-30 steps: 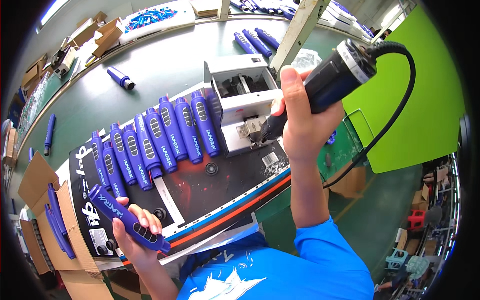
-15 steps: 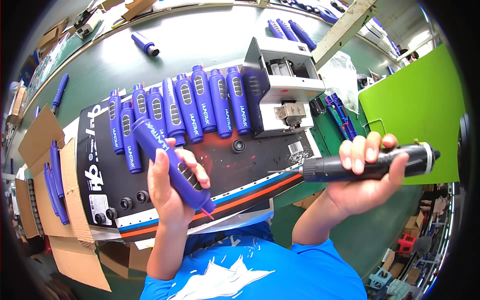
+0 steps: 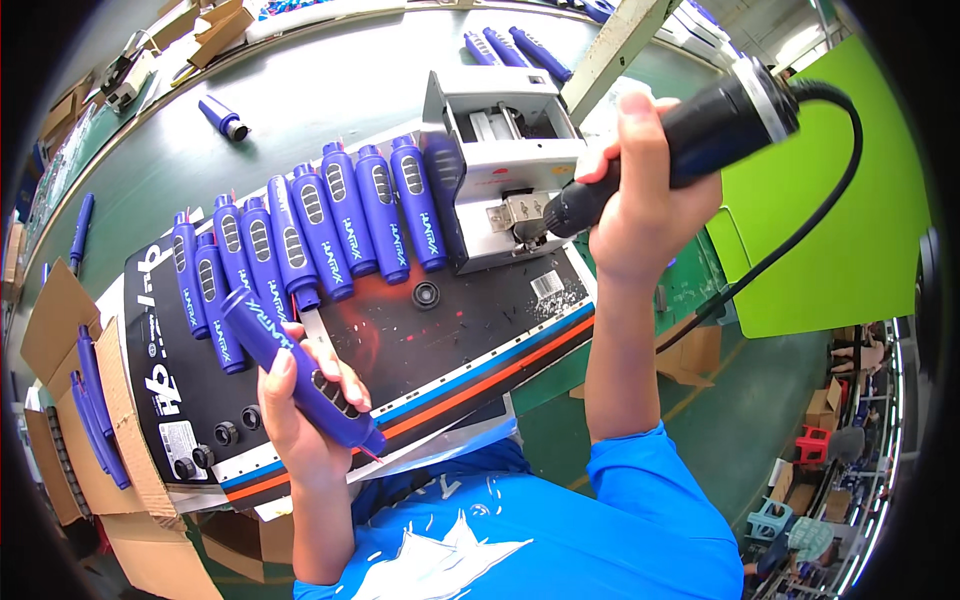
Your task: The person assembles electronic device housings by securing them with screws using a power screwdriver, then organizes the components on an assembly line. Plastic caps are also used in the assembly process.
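The left hand (image 3: pixel 308 440) is holding one blue-purple cylindrical plastic handle (image 3: pixel 325 395) with a dark ribbed window, its fingers wrapping narrowly around the body. This handle is slanting above the near edge of the green surface (image 3: pixel 180 170), toward its left end, with a thin red wire showing at its lower tip.

The right hand (image 3: pixel 650 215) is gripping one thick black cylindrical electric screwdriver (image 3: pixel 725 125), its fingers curling around the barrel; a black cord (image 3: pixel 858 160) is looping from the rear end. The driver's nose is pointing at the metal block on one white boxy machine (image 3: pixel 510 165); whether the two are touching, I cannot tell.

Nine more blue-purple handles (image 3: pixel 319 230) are lying in a slanted row left of the machine, over the far edge of a black printed mat (image 3: pixel 385 340). Five round black plastic caps (image 3: pixel 426 294) are resting on the mat: one near its middle, four toward its near-left corner.

Three similar handles (image 3: pixel 506 47) are lying together near the surface's far edge, and one with a dark end (image 3: pixel 222 118) is lying alone toward the far-left corner. At the left edge, a brown cardboard box (image 3: pixel 150 440) is holding at least two handles (image 3: pixel 102 380).
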A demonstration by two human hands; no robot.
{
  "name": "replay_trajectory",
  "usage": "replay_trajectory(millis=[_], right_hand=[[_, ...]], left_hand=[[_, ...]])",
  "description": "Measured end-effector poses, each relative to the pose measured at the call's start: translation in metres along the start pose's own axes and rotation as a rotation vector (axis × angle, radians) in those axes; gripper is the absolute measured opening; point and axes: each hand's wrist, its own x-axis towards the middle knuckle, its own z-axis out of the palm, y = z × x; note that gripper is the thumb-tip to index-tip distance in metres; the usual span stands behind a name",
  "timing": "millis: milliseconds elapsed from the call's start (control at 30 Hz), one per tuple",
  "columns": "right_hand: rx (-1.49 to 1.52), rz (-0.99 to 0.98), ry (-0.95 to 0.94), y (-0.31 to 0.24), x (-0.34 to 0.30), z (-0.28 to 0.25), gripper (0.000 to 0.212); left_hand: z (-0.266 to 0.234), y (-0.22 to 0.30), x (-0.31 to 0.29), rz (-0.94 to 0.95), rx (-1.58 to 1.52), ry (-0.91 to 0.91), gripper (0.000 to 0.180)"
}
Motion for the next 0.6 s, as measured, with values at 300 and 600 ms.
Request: replay_trajectory(millis=[300,600], right_hand=[[0.024,0.109,0.063,-0.015,-0.022,-0.010,0.017],[0.636,0.293,-0.075,-0.069,-0.052,-0.049,0.035]], left_hand=[[-0.004,0.004,0.001,0.041,0.083,0.025,0.042],[0.011,0.005,0.016,-0.054,-0.112,0.015,0.046]])
